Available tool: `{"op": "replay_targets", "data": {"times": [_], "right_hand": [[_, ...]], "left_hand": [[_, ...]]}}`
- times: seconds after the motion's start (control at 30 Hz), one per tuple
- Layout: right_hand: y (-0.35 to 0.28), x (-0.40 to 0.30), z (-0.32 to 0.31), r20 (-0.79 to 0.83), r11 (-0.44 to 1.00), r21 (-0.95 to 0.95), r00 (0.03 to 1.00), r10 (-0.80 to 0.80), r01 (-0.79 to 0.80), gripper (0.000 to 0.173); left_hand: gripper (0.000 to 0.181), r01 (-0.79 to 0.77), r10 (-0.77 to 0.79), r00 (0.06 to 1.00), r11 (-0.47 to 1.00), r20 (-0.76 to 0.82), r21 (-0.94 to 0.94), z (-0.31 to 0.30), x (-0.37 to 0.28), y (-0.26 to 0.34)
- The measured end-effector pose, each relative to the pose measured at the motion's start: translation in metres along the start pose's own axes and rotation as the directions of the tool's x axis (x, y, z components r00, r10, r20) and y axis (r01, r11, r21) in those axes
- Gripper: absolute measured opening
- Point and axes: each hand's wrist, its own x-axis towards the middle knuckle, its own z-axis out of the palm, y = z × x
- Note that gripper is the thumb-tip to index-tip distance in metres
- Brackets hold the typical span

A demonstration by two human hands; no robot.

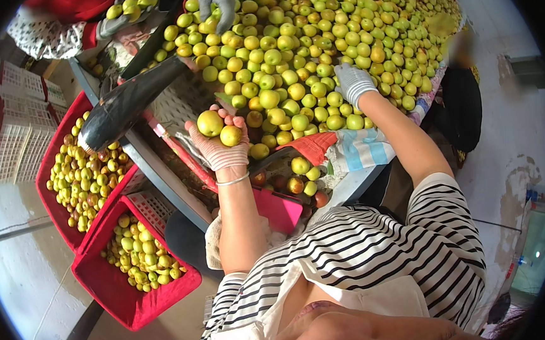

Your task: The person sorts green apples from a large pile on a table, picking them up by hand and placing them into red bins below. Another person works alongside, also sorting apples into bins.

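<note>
My left hand [221,145], in a pinkish striped glove, is turned palm up and holds two yellow-green jujubes [210,123] in its curled fingers. A metal bangle circles that wrist. Over the big heap of jujubes [288,50], my right hand [354,84] reaches down in a grey-white glove. Its fingertips touch the fruit and are partly hidden, so whether it grips one is unclear. Several jujubes [304,177], some browned, lie in the gap near my body, beside a pink flat object [277,210].
Two red-lined crates, one farther [48,185] and one nearer [130,305], hold jujubes at left. A dark tapered tube [130,104] crosses above the metal frame [159,171]. A co-worker's gloved hands [218,5] are at the top, one holding fruit. White crates [18,121] stand stacked far left.
</note>
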Motion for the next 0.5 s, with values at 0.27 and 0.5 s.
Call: {"op": "replay_targets", "data": {"times": [0.27, 0.5], "right_hand": [[-0.003, 0.011, -0.073, 0.045, 0.967, 0.053, 0.967, -0.252, 0.249, 0.045], [-0.243, -0.035, -0.195, -0.283, 0.252, 0.363, 0.364, -0.888, 0.897, 0.039]], "left_hand": [[0.061, 0.025, -0.015, 0.995, 0.995, 0.103, -0.095, -0.018, 0.006, 0.002], [0.056, -0.028, 0.008, 0.977, 0.996, -0.215, -0.09, -0.002, -0.008, 0.0]]}}
